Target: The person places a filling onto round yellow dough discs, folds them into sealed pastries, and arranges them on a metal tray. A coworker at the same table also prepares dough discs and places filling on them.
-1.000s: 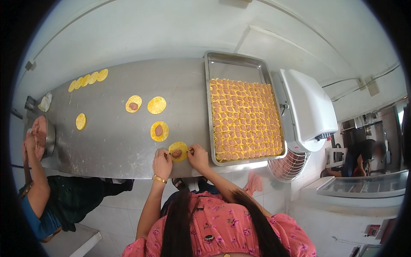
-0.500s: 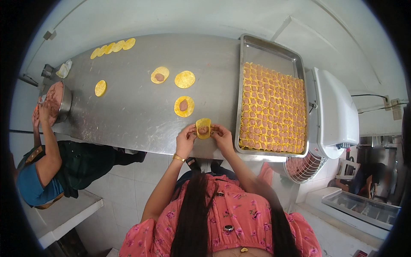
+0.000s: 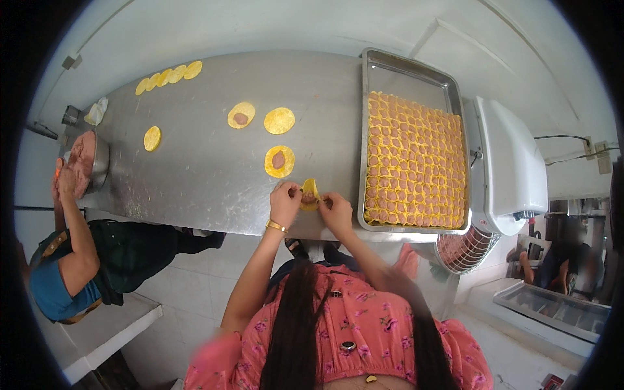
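Observation:
Near the front edge of the steel table (image 3: pixel 208 169), my left hand (image 3: pixel 285 203) and my right hand (image 3: pixel 336 213) pinch opposite sides of one yellow dumpling wrapper (image 3: pixel 310 189). Its sides are folded up around a lump of pinkish meat filling, which my fingers partly cover. Just beyond lies a flat round wrapper with meat (image 3: pixel 279 160) at its middle. Farther back are a bare wrapper (image 3: pixel 279 121) and another wrapper with meat (image 3: pixel 241 115). To my right, a deep metal tray (image 3: pixel 406 81) holds tight rows of open-topped yellow dumplings (image 3: pixel 416 162).
Several overlapping wrappers (image 3: pixel 164 78) lie at the back left, with a single wrapper (image 3: pixel 152 138) nearer. At the left end, a co-worker's hands (image 3: pixel 65 179) are at a metal bowl (image 3: pixel 101 159) of meat. A white machine (image 3: pixel 510 159) stands beyond the tray.
The wrapper between my hands was spread wider; its sides are now drawn up and inward around the filling. My left hand has turned in over its edge, and my hands are closer together.

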`<state>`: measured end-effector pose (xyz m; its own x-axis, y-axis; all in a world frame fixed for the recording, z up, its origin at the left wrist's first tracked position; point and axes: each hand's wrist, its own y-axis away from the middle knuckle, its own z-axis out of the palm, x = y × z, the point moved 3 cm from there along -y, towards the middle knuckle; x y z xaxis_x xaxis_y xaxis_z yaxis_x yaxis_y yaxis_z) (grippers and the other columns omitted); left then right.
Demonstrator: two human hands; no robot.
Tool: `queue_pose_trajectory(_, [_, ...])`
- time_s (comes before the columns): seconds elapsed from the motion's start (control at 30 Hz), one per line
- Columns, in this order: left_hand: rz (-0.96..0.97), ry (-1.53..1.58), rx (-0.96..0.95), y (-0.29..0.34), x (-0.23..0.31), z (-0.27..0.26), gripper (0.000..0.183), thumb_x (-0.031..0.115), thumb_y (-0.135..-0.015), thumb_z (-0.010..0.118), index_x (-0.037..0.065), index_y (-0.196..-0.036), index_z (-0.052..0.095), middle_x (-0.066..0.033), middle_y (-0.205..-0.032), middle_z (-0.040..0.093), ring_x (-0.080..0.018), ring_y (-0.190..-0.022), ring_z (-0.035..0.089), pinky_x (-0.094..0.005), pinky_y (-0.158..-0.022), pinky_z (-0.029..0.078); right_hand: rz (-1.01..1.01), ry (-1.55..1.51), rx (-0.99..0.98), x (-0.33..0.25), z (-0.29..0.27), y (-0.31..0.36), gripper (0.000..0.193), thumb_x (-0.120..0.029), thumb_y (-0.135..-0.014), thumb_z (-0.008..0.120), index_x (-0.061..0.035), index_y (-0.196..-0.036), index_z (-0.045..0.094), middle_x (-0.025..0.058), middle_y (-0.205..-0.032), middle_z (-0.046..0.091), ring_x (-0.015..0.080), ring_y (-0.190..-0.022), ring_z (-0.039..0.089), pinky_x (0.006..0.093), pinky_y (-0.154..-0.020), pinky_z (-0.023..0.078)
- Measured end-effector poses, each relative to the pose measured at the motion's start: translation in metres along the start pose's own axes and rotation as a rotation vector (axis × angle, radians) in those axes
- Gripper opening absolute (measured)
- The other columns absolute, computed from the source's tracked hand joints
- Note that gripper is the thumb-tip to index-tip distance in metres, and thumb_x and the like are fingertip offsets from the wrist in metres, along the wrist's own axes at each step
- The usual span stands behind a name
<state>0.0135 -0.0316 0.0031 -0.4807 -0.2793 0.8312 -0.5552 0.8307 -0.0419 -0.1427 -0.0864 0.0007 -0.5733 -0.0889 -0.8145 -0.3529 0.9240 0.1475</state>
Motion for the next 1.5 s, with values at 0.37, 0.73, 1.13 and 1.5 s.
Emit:
queue_pose_trajectory(0.37, [-0.394,0.653,-0.100,0.029,-0.015,0.017,0.021,0.000,-0.085,0.050,-0.003,-0.104,0.057,-0.0106,-0.097,0.065,-0.0159,-0.086,0.064,-0.0279,-0.073,0.054,0.383,-0.940,-0.133,0.023,0.003,0.004,0.026,0.002,-0.086,0.051,0.0058,-0.111,0.053,0.0109,-0.105,0.059,0.0159,-0.088,0.062,0.0264,-0.080,0.051])
queue_pose_trajectory(0.73, [-0.481,0.808,-0.370,0.029,-0.003,0.015,0.031,-0.003,-0.088,0.051,-0.002,-0.118,0.052,-0.0087,-0.109,0.058,-0.0166,-0.096,0.060,-0.0287,-0.082,0.055,0.141,-0.705,-0.121,0.021,-0.001,0.007,0.018,0.003,-0.083,0.060,0.0008,-0.100,0.064,0.0021,-0.093,0.065,0.0092,-0.086,0.058,0.0217,-0.079,0.045])
queue_pose_trajectory(1.13, [-0.395,0.977,-0.239,0.029,0.012,0.012,0.015,-0.004,-0.084,0.058,0.003,-0.097,0.053,-0.0056,-0.102,0.058,-0.0125,-0.089,0.059,-0.0273,-0.080,0.053,0.050,-0.926,-0.155,-0.013,-0.021,0.007,0.027,0.003,-0.081,0.060,0.0005,-0.107,0.057,0.0045,-0.104,0.062,0.0119,-0.098,0.058,0.0254,-0.085,0.046])
queue_pose_trajectory(1.5, [-0.111,0.305,-0.150,0.029,0.009,-0.007,0.013,-0.006,-0.074,0.062,0.000,-0.086,0.059,-0.0065,-0.098,0.063,-0.0169,-0.088,0.064,-0.0278,-0.072,0.053,-0.134,-0.295,-0.227,-0.006,-0.023,-0.020,0.027,0.006,-0.074,0.061,-0.0010,-0.100,0.064,0.0097,-0.094,0.065,0.0182,-0.083,0.064,0.0285,-0.076,0.050])
